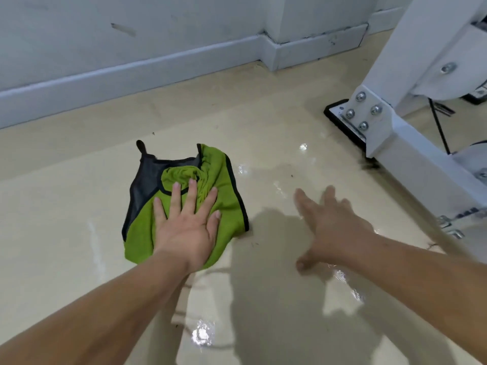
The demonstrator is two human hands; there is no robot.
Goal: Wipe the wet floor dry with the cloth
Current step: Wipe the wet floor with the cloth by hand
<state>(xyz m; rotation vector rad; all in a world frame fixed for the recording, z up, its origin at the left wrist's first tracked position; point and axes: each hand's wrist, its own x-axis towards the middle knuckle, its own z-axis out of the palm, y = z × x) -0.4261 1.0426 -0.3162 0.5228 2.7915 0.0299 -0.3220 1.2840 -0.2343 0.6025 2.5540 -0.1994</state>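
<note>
A green cloth (226, 196) with black edging and a dark grey panel is seen bunched on the glossy beige floor (66, 259), left of the middle of the scene. It is pressed down by the left hand (188, 227), which is laid flat on its near half with the fingers straight and spread; nothing is gripped. A small black loop (142, 147) is seen at the cloth's far left corner.

The right hand (334, 227) is held out to the right of the cloth, apart from it, with the fingers extended and spread and nothing held. It is blurred, so whether the floor is touched cannot be told.

Shiny wet patches (201, 334) are seen on the floor near the person and to the right of the cloth. A white metal frame (411, 143) with a bolted plate (365, 111) stands at the right. A pale skirting board (131, 72) runs along the far wall (105, 22).
</note>
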